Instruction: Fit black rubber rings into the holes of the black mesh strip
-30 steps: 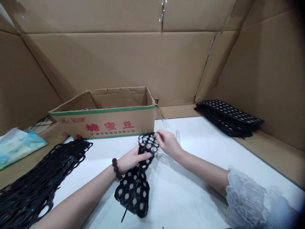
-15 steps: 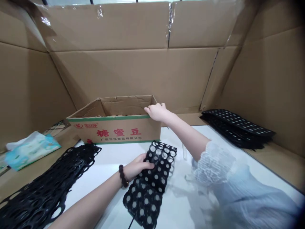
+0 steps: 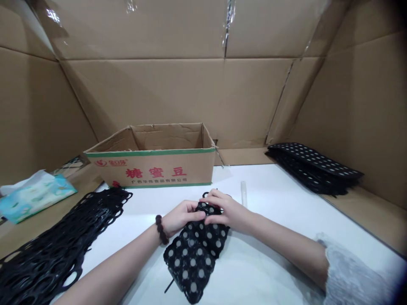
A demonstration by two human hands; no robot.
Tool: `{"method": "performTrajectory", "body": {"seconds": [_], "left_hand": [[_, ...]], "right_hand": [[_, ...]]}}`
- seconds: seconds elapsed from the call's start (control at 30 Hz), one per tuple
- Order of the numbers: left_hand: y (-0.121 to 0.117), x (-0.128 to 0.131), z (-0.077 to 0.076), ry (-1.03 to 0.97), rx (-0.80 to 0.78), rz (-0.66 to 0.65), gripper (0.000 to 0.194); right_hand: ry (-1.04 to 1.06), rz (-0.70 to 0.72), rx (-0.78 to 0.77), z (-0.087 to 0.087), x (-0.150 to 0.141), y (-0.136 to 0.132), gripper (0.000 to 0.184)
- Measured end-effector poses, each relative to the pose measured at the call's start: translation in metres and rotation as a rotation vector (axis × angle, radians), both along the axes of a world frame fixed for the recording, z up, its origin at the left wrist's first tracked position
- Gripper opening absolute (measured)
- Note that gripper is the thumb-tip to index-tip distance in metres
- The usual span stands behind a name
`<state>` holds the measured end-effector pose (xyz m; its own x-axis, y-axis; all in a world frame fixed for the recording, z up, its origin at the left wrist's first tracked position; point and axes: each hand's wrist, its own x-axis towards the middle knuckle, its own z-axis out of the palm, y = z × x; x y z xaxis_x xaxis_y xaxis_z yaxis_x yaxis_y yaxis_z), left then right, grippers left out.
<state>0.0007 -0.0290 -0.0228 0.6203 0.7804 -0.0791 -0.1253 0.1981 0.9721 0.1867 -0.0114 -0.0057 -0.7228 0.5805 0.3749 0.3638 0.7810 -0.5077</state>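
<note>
The black sheet (image 3: 189, 262) lies well in from the back and right edges of the white surface (image 3: 273, 190), one corner pointing to the near side, glossy and creased across its middle, with scalloped sides and rows of pale round spots; a thin dark strand (image 3: 169, 286) juts out by its near end, while the left hand (image 3: 180, 217) and right hand (image 3: 229, 212) both grip its far part, thumbs on top

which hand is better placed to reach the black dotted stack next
Probably the right hand: it is nearer the black dotted stack, while the left hand would likely reach across it. Both touch the black dotted sheet.
</note>
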Motion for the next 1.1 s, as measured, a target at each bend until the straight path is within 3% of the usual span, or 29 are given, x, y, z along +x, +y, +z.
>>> {"method": "performTrajectory", "body": {"seconds": [0.2, 0.47, 0.63, 0.7, 0.83, 0.9, 1.1], "left_hand": [[0.001, 0.0, 0.0, 0.069, 0.058, -0.018, 0.02], [0.004, 0.0, -0.004, 0.042, 0.015, -0.056, 0.018], [0.003, 0.001, -0.002, 0.051, 0.032, -0.096, 0.025], [0.002, 0.001, -0.001, 0.055, 0.037, -0.097, 0.03], [0.001, 0.002, 0.001, 0.071, 0.021, -0.133, 0.032], [0.001, 0.003, 0.001, 0.055, 0.017, -0.124, 0.032], [0.002, 0.006, 0.001, -0.034, 0.045, -0.094, 0.035]], "right_hand": [[0.064, -0.055, -0.09, -0.006, 0.001, -0.002, 0.039], [-0.011, -0.032, -0.026, -0.007, 0.001, -0.002, 0.034], [0.097, -0.025, -0.115, -0.012, 0.004, 0.009, 0.033], [0.145, -0.108, -0.115, -0.01, 0.01, 0.019, 0.03], [0.297, -0.587, -0.007, 0.001, 0.026, 0.039, 0.025], [0.347, -0.686, 0.061, 0.006, 0.029, 0.039, 0.022], [0.098, -0.365, 0.37, 0.001, -0.001, 0.011, 0.022]]}}
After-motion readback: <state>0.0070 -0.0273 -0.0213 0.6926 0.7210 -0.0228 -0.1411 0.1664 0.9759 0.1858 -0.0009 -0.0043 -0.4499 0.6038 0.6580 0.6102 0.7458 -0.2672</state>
